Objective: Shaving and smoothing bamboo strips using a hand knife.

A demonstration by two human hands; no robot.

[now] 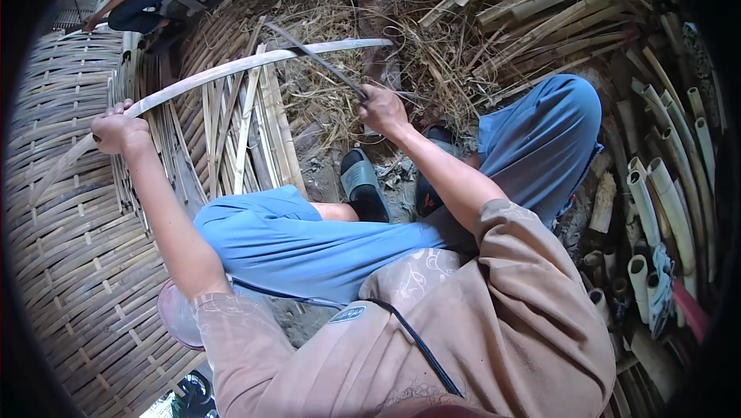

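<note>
Strip (224, 74): out front, long axis left to right and tilting up a bit, bowed in a soft arc, pale, flat, bamboo by the look of it
Left hand (122, 128): nearer one, wrapped right round the strip, toward its left end
Right hand (384, 112): clenched on the knife handle, just short of the strip's right end
Knife (316, 57): slim, dark, straight, crossing the strip at a slant; touching or not, hard to tell
Shavings (324, 105): dry, curly, stringy
Mat (69, 264): coarse weave, ribbed
</note>
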